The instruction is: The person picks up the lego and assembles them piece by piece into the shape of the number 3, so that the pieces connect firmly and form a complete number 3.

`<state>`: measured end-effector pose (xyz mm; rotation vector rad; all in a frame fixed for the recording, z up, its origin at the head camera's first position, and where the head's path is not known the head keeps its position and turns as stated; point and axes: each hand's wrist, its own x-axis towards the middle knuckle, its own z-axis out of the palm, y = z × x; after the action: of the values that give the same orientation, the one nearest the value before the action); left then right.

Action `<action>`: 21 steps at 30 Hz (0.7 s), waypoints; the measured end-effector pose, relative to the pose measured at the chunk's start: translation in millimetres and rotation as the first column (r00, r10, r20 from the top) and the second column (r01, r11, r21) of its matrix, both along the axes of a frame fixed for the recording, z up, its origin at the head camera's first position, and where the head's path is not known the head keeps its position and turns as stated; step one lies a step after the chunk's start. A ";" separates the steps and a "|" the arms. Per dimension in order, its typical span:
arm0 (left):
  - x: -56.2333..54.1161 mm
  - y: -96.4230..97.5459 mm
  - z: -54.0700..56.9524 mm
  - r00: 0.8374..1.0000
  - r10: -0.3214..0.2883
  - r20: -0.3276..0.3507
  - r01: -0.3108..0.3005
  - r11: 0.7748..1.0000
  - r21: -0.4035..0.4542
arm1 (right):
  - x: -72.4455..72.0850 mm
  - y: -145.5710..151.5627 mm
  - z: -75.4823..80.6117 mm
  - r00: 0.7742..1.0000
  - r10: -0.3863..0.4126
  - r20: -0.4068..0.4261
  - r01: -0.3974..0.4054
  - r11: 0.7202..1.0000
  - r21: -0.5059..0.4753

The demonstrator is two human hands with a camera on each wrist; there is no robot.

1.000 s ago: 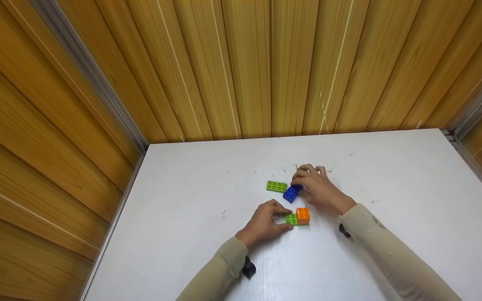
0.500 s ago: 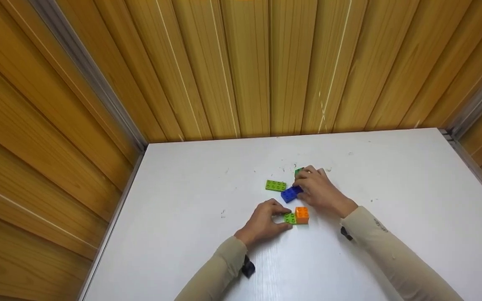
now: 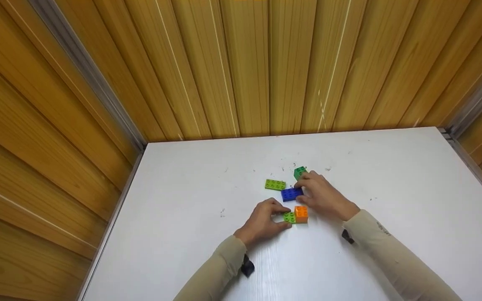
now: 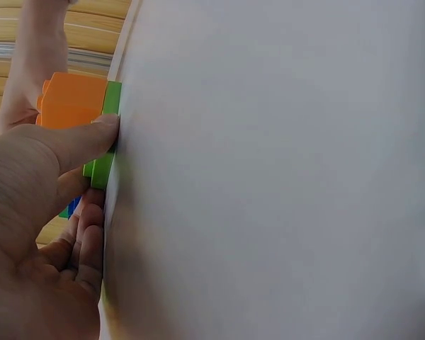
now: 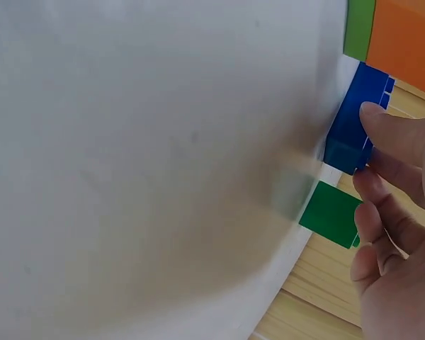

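My left hand (image 3: 264, 221) pinches a light green building plate (image 3: 289, 217) between thumb and fingers, flat on the white table. An orange building brick (image 3: 301, 214) sits on that plate's right end; the left wrist view shows the thumb (image 4: 92, 138) along the plate's side. Just beyond, my right hand (image 3: 324, 194) grips a blue building brick (image 3: 291, 194) at its right end, thumb on the near side, studs up. In the right wrist view the blue brick (image 5: 355, 120) is beside a dark green brick (image 5: 331, 214), which stands close to the other fingers.
A second light green plate (image 3: 275, 184) lies on the table (image 3: 191, 188) just behind and left of the blue brick. Dark specks mark the tabletop further back. Yellow wood-look panels (image 3: 249, 71) wall the table at the back and sides.
The blue brick has turned from slanted to nearly level across the head view. The right hand has drawn slightly nearer, uncovering the dark green brick. The left hand holds its place.
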<state>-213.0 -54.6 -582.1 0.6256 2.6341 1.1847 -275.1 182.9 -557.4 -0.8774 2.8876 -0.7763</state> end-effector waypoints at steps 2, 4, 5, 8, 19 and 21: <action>-0.3 -0.2 0.1 1.000 0.001 0.003 -0.001 1.000 -0.001 | -0.3 0.4 -1.8 0.999 -0.007 0.031 0.007 1.000 -0.022; -0.7 -0.5 -0.7 1.000 -0.001 -0.001 0.001 1.000 0.000 | -0.6 0.4 -3.5 0.998 -0.013 0.064 0.016 0.999 -0.040; -0.9 -0.5 -1.0 1.000 0.000 -0.001 0.000 1.000 -0.002 | -0.6 0.2 -4.1 0.997 -0.017 0.079 0.020 0.999 -0.046; -1.2 -0.6 -1.9 1.000 0.006 0.012 -0.006 1.000 -0.005 | -1.2 -0.2 -5.7 0.992 -0.024 0.125 0.032 0.998 -0.061; -2.1 -0.9 -3.6 1.000 -0.003 0.007 0.003 1.000 0.004 | -5.9 3.4 -12.1 0.965 -0.032 0.260 0.070 0.988 -0.138; -2.4 -1.0 -3.1 1.000 -0.004 0.005 0.004 1.000 -0.002 | -7.0 4.5 -12.7 0.964 -0.033 0.265 0.074 0.986 -0.148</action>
<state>-215.4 -55.6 -585.2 0.6269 2.6280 1.1813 -282.1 187.3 -570.1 -0.6513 2.6558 -1.0491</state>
